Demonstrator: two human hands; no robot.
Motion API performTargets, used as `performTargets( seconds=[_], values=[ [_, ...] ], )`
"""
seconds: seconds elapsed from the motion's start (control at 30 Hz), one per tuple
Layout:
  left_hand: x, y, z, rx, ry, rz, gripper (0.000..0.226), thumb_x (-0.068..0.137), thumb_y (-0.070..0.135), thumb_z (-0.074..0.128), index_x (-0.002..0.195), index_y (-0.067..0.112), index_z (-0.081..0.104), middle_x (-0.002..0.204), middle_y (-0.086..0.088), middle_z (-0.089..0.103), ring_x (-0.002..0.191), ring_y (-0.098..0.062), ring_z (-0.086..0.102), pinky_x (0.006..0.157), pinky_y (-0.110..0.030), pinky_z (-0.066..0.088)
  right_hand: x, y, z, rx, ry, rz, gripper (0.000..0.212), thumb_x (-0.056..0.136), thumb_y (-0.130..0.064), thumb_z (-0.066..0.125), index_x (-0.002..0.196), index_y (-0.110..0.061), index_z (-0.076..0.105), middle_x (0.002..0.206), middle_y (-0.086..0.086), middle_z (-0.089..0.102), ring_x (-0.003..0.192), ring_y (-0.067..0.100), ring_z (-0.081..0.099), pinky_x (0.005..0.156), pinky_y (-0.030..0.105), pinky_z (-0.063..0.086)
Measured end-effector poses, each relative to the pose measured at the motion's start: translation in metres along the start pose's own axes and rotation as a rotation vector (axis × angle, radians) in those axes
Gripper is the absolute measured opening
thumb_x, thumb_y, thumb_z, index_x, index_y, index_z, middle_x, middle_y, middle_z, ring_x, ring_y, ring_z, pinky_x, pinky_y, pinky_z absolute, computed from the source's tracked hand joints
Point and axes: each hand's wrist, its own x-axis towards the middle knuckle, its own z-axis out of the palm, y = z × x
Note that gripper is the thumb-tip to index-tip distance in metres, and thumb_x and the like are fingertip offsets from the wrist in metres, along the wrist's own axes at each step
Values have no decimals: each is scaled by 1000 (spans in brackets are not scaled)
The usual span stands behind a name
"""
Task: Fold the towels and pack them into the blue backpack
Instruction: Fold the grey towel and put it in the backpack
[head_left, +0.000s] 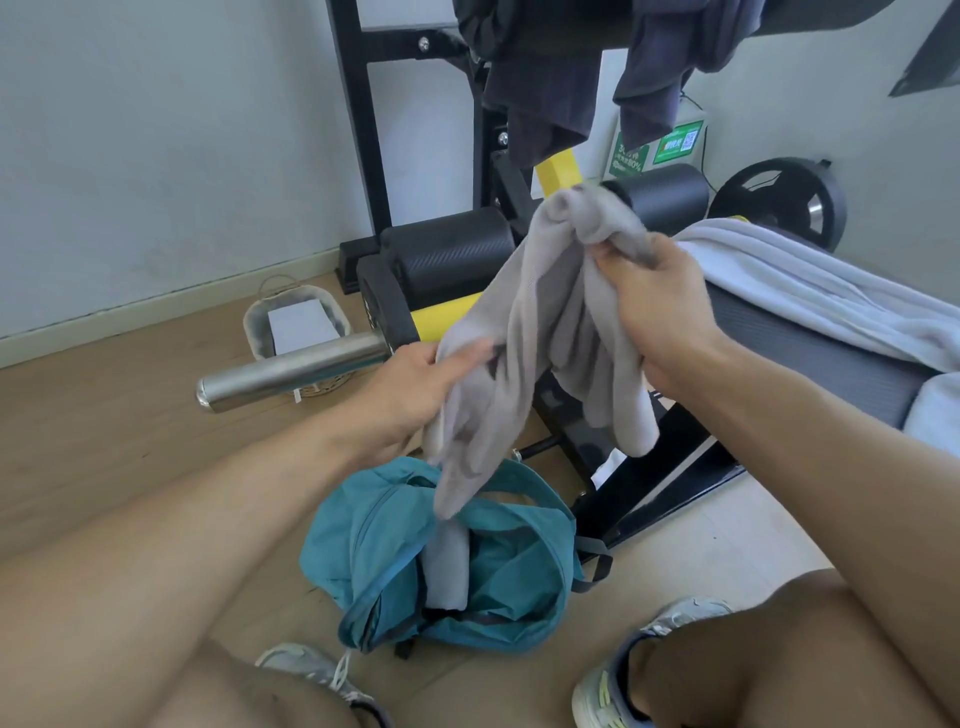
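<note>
1. While it hangs bunched in the air, the soft grey cloth towel (540, 332) is clamped by both hands: left hand (410, 395) low, right hand (660, 317) high, fingers closed on its folds.
2. Below it, the teal-blue fabric backpack (395, 561) lies open on the wooden floor (104, 441), a folded grey towel (444, 571) inside.
3. Pale towels (810, 286) lie across the dark padded gym bench (810, 364) at right.

Backpack (467, 561) on floor — one towel (444, 566) inside, another (540, 332) above, bench (810, 358) right.
</note>
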Motion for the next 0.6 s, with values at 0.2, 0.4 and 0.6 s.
performTargets(
  seconds=[0.2, 0.4, 0.6],
  values=[
    [-7, 20, 23, -402, -54, -15, 35, 99, 31, 63, 127, 10, 68, 112, -9, 76, 98, -19, 71, 90, -37, 55, -26, 6, 29, 20, -380, 103, 45, 99, -24, 65, 141, -29, 50, 112, 12, 72, 102, 26, 73, 95, 46, 58],
    [-9, 14, 19, -207, -86, 222, 58, 83, 5, 79, 131, 29, 59, 124, 7, 70, 113, -11, 68, 87, -26, 58, -26, -8, 22, 419, -373, 256, 72, 99, -1, 60, 159, -23, 28, 105, 13, 77, 96, 24, 75, 92, 39, 59],
    [-3, 13, 8, -263, 103, 195, 34, 91, 3, 72, 121, 18, 69, 110, -7, 77, 99, -20, 74, 92, -39, 59, -32, -9, 16, 1, -535, -132, 67, 94, 11, 60, 150, -23, 46, 129, 4, 65, 102, 16, 74, 92, 32, 59]
  ],
)
